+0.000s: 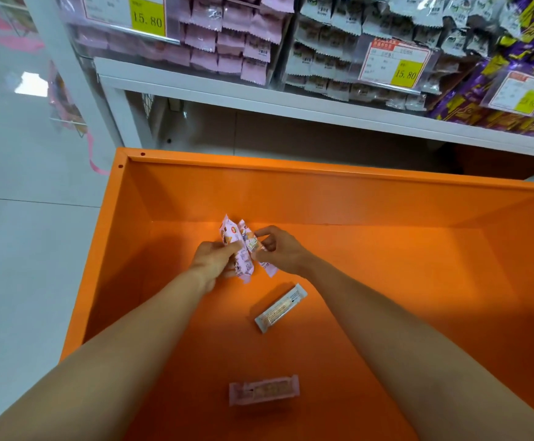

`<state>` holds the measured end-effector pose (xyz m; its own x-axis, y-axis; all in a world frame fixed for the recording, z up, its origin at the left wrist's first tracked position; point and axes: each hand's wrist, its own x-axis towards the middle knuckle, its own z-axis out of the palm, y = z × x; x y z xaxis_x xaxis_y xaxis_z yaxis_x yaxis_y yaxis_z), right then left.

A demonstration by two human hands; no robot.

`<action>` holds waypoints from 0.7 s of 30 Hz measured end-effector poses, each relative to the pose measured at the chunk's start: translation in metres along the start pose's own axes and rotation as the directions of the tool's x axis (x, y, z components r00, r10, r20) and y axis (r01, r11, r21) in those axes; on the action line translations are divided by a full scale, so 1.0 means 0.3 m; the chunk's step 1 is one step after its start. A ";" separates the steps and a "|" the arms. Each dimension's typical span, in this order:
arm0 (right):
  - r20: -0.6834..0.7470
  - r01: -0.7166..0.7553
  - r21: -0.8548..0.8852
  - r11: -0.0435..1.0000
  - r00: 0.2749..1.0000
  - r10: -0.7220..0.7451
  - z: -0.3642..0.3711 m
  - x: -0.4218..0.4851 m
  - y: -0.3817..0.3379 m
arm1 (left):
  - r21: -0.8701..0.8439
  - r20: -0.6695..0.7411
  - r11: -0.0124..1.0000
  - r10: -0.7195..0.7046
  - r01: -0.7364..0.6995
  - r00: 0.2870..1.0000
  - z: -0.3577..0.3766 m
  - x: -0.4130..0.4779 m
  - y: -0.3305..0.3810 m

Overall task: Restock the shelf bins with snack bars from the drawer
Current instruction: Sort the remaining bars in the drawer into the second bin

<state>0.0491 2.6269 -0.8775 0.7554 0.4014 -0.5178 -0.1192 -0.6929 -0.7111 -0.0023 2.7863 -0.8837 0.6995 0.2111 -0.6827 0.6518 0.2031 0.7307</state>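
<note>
**A:** Head view. Material and shape of the drawer?

**B:** Smooth, glossy orange metal drawer [195, 192], deep and boxy, pulled out below a white shelf board [259, 100].

**A:** Lying inside?

**B:** 2 loose bars flat on the bottom. White-grey bar [280, 308], slim and foil-wrapped, set diagonally just below the hands. Pale pink bar [264, 389], wrapper partly clear, nearer the camera, between the forearms and well apart from both hands.

**A:** Hands?

**B:** Left hand [213, 261] curled round a bunch of crinkly pink snack bars [231, 235], printed ends fanned up above the knuckles. Exact count hard to tell. Right hand [280, 249] pinching a single pink bar [253, 243] between thumb and bent fingers, touching the left bunch. Both low in the drawer, near its back wall.

**A:** Up on the shelf?

**B:** Clear plastic bins, packed full. Pink saw-edged packets [227, 36] at left, grey-white packets [338, 43] in the middle, purple-and-yellow packs [514, 58] at right. Yellow price tags [147, 15] on the fronts, 2 reading 15.80.
</note>
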 end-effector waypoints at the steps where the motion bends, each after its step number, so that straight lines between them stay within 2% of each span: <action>1: -0.009 -0.005 -0.028 1.000 1.000 0.005 0.003 0.006 0.004 | 0.053 -0.006 0.999 0.002 -0.002 1.000 -0.006 -0.002 -0.004; 4: -0.037 -0.007 -0.041 0.999 0.999 0.005 0.017 0.021 0.006 | 0.146 -0.022 0.989 0.002 0.001 1.000 -0.030 0.006 -0.021; 8: -0.063 -0.006 -0.072 0.997 0.998 0.002 0.047 0.042 -0.001 | 0.133 -0.017 0.991 -0.027 0.029 0.999 -0.055 0.022 -0.030; 14: -0.162 -0.031 -0.256 0.966 0.987 -0.012 0.099 0.078 0.021 | 0.236 -0.010 0.972 -0.014 0.016 1.000 -0.075 0.060 -0.067; 16: -0.183 -0.045 -0.267 0.963 0.983 -0.005 0.110 0.085 0.029 | 0.276 0.007 0.961 -0.014 0.012 1.000 -0.080 0.066 -0.076; 21: -0.199 -0.035 -0.319 0.947 0.980 -0.030 0.119 0.086 0.032 | 0.243 0.004 0.970 -0.005 0.004 1.000 -0.081 0.073 -0.083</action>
<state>0.0443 2.6519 -0.9148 0.8717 0.2952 -0.3912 0.0657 -0.8614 -0.5037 -0.0103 2.8090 -0.9171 0.6971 0.2063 -0.6866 0.7065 -0.0344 0.7069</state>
